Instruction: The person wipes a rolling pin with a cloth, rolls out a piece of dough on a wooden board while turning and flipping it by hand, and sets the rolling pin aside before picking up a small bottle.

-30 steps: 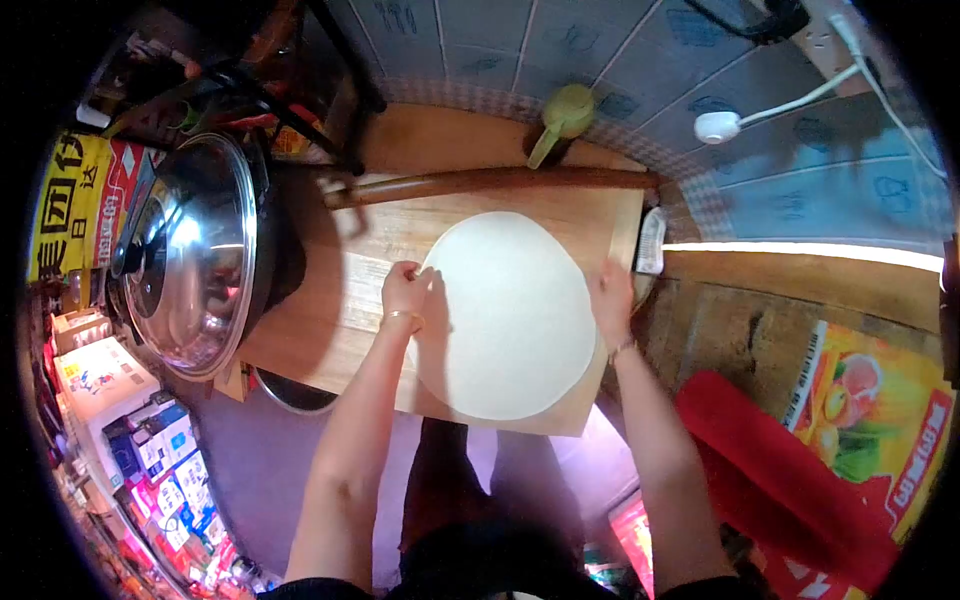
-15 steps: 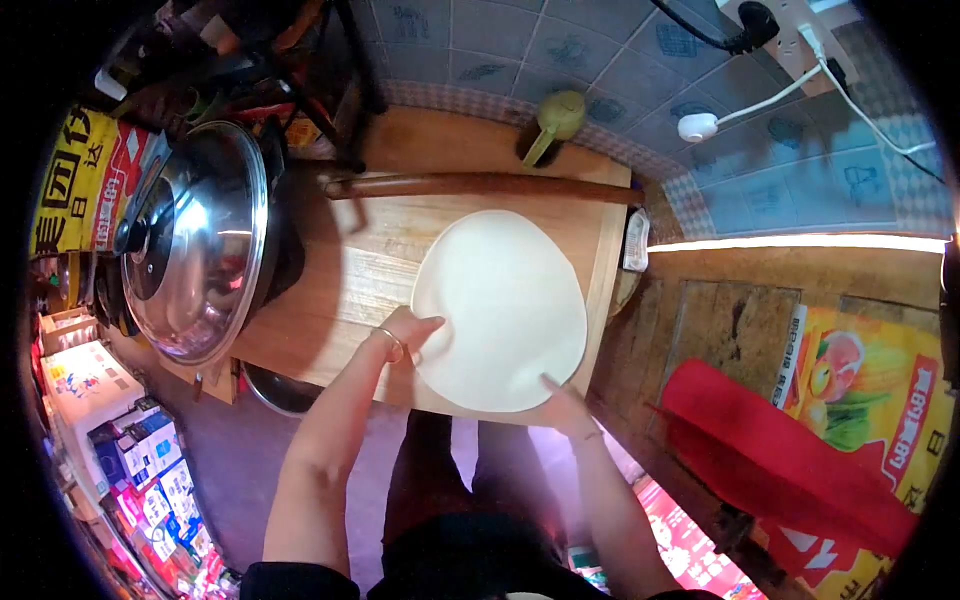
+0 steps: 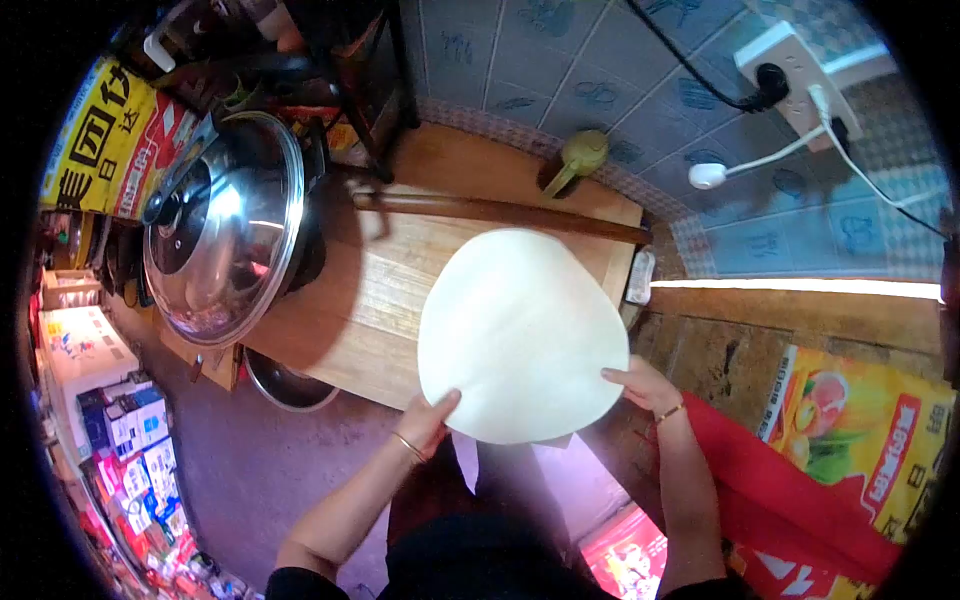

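Note:
A large, pale, flat round sheet (image 3: 522, 335), like rolled dough, is held by its near edge at two places. My left hand (image 3: 428, 420) pinches the lower left edge, thumb on top and fingers hidden beneath. On the right edge, my right hand (image 3: 645, 385) grips the sheet the same way. The sheet overhangs the front of the wooden board (image 3: 385, 290) and hides part of it; whether its far side touches the board I cannot tell. Behind it a long brown rolling pin (image 3: 500, 213) lies across the board.
A pot with a domed glass lid (image 3: 225, 240) stands at the left. A green-yellow scoop (image 3: 580, 160) is by the tiled wall. A power strip (image 3: 800, 85) with cables hangs at the upper right. Red cloth (image 3: 760, 480) lies at the right, near a yellow printed bag (image 3: 840, 430).
My hands have moved apart to the sheet's lower left and right edges and taken hold of it. The sheet has come nearer and looks larger. The view has shifted.

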`<state>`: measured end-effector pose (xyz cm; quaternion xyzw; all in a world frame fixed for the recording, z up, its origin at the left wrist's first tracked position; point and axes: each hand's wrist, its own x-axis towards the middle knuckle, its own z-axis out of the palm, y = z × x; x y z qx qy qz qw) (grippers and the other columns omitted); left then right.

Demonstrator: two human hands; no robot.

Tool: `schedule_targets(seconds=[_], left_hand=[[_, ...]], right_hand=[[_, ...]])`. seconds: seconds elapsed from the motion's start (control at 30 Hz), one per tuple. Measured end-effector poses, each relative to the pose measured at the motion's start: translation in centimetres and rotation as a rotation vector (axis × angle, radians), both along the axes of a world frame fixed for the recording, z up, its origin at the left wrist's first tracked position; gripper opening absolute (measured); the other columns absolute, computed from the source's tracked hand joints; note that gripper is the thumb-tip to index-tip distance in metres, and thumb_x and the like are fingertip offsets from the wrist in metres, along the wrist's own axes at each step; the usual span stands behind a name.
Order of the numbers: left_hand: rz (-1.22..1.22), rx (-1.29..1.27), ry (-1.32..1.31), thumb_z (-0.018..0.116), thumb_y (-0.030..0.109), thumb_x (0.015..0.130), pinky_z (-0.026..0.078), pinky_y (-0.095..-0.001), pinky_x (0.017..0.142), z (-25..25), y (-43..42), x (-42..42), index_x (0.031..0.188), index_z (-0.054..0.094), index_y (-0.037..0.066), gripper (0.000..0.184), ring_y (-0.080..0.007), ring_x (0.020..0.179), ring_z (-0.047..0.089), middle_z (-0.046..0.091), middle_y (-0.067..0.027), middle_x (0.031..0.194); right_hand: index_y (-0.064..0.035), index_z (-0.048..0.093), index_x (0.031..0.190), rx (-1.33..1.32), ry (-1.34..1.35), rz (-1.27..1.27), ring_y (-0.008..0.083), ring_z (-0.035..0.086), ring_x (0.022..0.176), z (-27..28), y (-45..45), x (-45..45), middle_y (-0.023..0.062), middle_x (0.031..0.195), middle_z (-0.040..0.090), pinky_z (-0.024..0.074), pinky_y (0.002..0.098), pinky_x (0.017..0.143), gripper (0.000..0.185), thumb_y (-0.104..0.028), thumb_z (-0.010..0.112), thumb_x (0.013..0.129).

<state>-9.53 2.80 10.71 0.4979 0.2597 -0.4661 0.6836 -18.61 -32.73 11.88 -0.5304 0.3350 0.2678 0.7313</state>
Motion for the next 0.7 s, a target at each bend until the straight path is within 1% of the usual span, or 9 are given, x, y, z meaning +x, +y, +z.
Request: schedule_targets(seconds=[0.07,0.1,0.13,0.17,0.27,0.47,0.53,0.63,0.7], left_hand=[[-0.025,0.080,0.057,0.061,0.021,0.089,0.050,-0.0306,0.078,-5.8,1.4,-2.5,0.114,0.055,0.000,0.033,-0.0175,0.092,0.060,0.062,-0.0077,0.105],[0.028,0.109,0.052,0.060,0.024,0.090,0.050,-0.0301,0.074,-10.6,2.6,-3.1,0.106,0.057,0.000,0.029,-0.0161,0.085,0.060,0.063,-0.0074,0.096],[0.179,0.040,0.036,0.060,0.025,0.090,0.050,-0.0295,0.071,-10.7,2.2,-2.2,0.104,0.058,-0.001,0.030,-0.0158,0.083,0.060,0.063,-0.0071,0.093],[0.328,-0.030,0.017,0.060,0.026,0.090,0.050,-0.0290,0.069,-10.8,1.4,-0.5,0.103,0.058,-0.001,0.030,-0.0155,0.080,0.060,0.063,-0.0069,0.090],[0.164,0.195,-0.220,0.062,0.018,0.087,0.049,-0.0280,0.064,-10.5,-1.3,4.8,0.104,0.060,-0.003,0.027,-0.0138,0.077,0.060,0.064,-0.0078,0.092],[-0.259,0.596,-0.400,0.063,0.013,0.085,0.049,-0.0291,0.072,-12.3,-0.1,8.5,0.114,0.057,0.000,0.032,-0.0182,0.085,0.061,0.064,-0.0086,0.100],[-0.154,0.939,-1.368,0.060,0.010,0.084,0.041,-0.0392,0.093,-9.8,-0.3,8.2,0.118,0.055,0.004,0.035,-0.0269,0.104,0.056,0.059,-0.0117,0.115],[-0.328,0.916,-1.770,0.057,0.009,0.082,0.024,-0.0501,0.106,-6.7,-1.7,8.7,0.121,0.052,0.006,0.040,-0.0314,0.119,0.046,0.050,-0.0137,0.126],[-0.403,0.945,-1.717,0.053,0.015,0.084,0.013,-0.0546,0.109,-9.1,-0.8,8.2,0.124,0.049,0.005,0.042,-0.0288,0.124,0.042,0.049,-0.0122,0.128]], right_hand=[[0.0072,0.056,0.112,-0.298,0.236,0.325,0.0260,0.065,0.083,-4.5,-1.4,1.5,0.0161,0.097,0.066,0.0548,0.0388,0.075,0.039,-0.023,0.062,0.087],[0.0079,0.054,0.114,-0.864,0.048,0.624,0.0322,0.063,0.091,-7.1,-2.6,3.4,0.0213,0.105,0.063,0.0512,0.0419,0.082,0.047,-0.026,0.063,0.084],[0.0050,0.052,0.119,-1.320,-0.234,0.468,0.0372,0.056,0.106,-8.8,-2.5,4.9,0.0236,0.116,0.057,0.0449,0.0437,0.091,0.053,-0.030,0.064,0.082],[0.0012,0.048,0.126,-1.376,-0.284,0.371,0.0371,0.044,0.120,-10.0,-3.3,8.3,0.0218,0.127,0.050,0.0354,0.0443,0.101,0.054,-0.027,0.062,0.083],[0.0037,0.051,0.120,-1.790,-0.698,0.528,0.0378,0.044,0.119,-8.8,-3.2,17.3,0.0233,0.126,0.050,0.0349,0.0436,0.101,0.047,-0.019,0.062,0.080],[0.0015,0.053,0.115,-1.626,-0.752,0.798,0.0359,0.048,0.108,-11.5,-5.1,18.4,0.0204,0.107,0.055,0.0338,0.0409,0.100,0.042,-0.022,0.063,0.080],[0.0013,0.054,0.114,-1.537,-0.645,0.797,0.0354,0.048,0.107,-9.0,-2.5,15.6,0.0193,0.105,0.055,0.0334,0.0404,0.101,0.042,-0.022,0.063,0.080],[-0.0028,0.055,0.113,-1.388,-0.417,0.943,0.0292,0.049,0.111,-7.3,0.2,9.7,0.0130,0.112,0.056,0.0304,0.0435,0.104,0.042,-0.026,0.065,0.080],[-0.0067,0.054,0.116,-1.495,-0.684,0.900,0.0270,0.045,0.117,-8.8,0.5,4.8,0.0105,0.116,0.054,0.0243,0.0494,0.107,0.047,-0.028,0.068,0.077]])
